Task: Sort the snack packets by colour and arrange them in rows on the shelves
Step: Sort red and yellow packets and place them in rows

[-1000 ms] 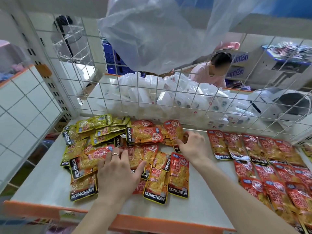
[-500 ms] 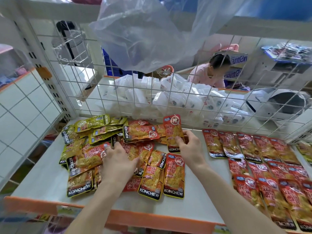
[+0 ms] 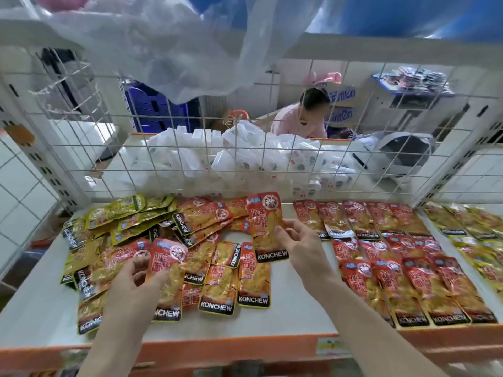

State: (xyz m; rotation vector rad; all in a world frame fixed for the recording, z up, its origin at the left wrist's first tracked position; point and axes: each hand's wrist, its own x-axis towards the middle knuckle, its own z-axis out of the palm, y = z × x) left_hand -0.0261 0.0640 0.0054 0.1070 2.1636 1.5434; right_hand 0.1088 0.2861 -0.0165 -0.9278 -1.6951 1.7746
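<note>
Above shelf [image 3: 294, 314] | R hand [image 3: 302, 246] pinches red pkt [image 3: 265, 221] by edge | L hand [image 3: 133, 281] grips 2nd red pkt [image 3: 167, 257]

Both bare forearms are reaching forward. The left hand [image 3: 134, 280] is pinching the near red packet [image 3: 166, 263]; the right hand [image 3: 300, 244] is gripping the far red packet [image 3: 265, 224].

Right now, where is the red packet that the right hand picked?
Head view, just right of centre: the right hand holds the red packet upright, between the unsorted pile on the left and the neat red rows.
</note>
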